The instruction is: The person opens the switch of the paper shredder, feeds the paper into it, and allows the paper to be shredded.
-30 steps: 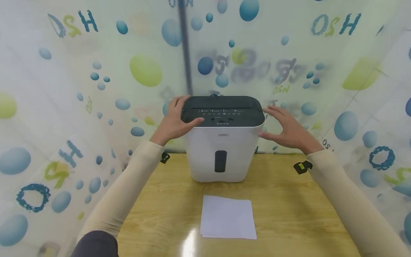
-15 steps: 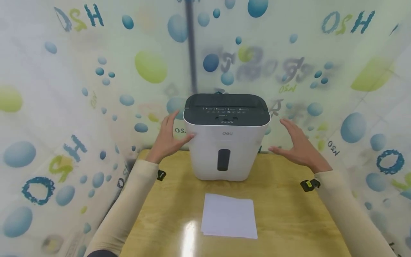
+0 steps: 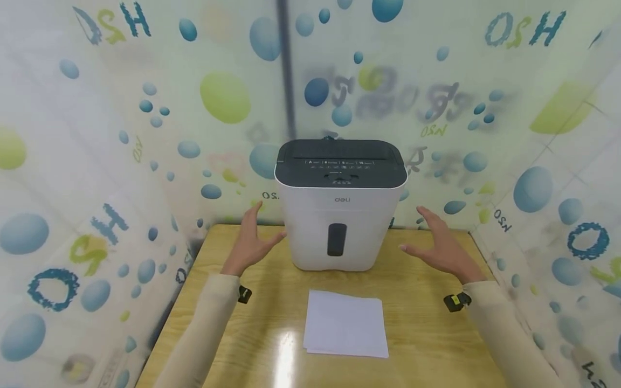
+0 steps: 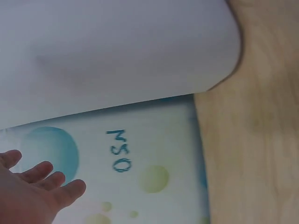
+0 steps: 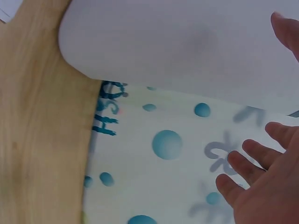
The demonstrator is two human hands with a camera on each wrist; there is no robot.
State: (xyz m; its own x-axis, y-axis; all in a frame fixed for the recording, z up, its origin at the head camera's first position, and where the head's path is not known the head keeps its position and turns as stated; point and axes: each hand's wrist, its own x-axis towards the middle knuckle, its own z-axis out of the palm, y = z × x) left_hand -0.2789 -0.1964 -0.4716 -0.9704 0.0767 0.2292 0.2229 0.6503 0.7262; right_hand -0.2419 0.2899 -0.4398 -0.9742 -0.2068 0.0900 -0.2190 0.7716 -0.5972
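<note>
Wooden table [image 3: 422, 312], upright shredder [image 3: 341, 210], facing camera, long side crosswise

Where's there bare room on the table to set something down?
Bare table: right of the white paper, up to the right sleeve; also left of it, up to the left sleeve. Crowded: the narrow strip between paper and shredder, and the shredder's left side, where the left hand is close. Behind the shredder is hidden.
</note>
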